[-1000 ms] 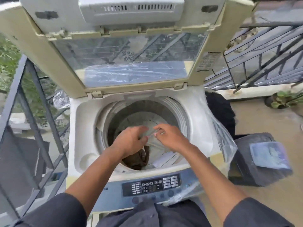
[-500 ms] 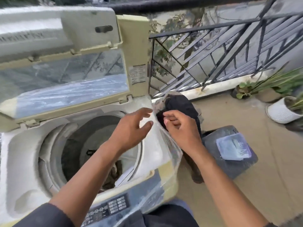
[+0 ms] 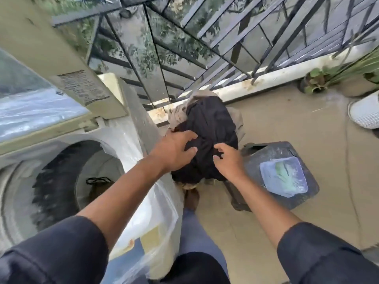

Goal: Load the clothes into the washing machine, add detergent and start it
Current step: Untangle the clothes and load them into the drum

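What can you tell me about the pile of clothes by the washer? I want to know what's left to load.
The pile of clothes is a rounded heap beside the washing machine, near the railing's base. A black, creased, soft-looking garment covers most of it; beige fabric shows behind it and on its right side. What it sits on is hidden. The left hand rests on its near left side with fingers spread on the black cloth; the right hand reaches its front, fingertips at the fabric, with no clear grip yet.

Both hands, earlier over the drum, now reach the black garment beside the washer, the left hand touching it, the right hand just above.
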Demonstrator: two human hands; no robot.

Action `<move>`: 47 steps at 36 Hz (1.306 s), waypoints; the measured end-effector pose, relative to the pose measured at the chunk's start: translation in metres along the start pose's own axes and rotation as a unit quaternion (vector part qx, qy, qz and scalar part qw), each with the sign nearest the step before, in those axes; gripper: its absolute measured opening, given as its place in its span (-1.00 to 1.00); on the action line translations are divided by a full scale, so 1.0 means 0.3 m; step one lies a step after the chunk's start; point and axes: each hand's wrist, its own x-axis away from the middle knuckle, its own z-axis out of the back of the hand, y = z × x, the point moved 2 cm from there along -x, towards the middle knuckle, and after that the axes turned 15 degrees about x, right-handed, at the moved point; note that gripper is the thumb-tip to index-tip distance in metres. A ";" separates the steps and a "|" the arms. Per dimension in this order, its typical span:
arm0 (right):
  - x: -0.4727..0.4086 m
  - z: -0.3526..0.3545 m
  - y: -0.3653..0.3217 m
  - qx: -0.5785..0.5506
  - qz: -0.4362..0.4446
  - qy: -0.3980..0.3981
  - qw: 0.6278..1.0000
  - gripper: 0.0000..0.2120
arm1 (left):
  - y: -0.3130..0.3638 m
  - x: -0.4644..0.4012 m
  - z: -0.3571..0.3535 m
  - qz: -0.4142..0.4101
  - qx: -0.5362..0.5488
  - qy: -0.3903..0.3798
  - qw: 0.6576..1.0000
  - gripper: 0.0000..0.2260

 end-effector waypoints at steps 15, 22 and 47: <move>-0.278 -0.302 0.031 0.300 0.096 -0.135 0.940 -0.12 | -0.055 -0.226 -0.127 0.097 -0.014 -0.013 0.995 -0.56; -0.341 -0.300 -0.021 0.333 0.092 -0.063 0.936 -0.79 | -0.084 -0.253 -0.106 0.130 -0.001 -0.014 0.991 -0.50; 0.193 0.573 -0.387 -0.524 0.222 -0.065 0.820 -0.77 | 0.001 -0.076 0.019 0.029 0.241 0.076 0.967 -0.35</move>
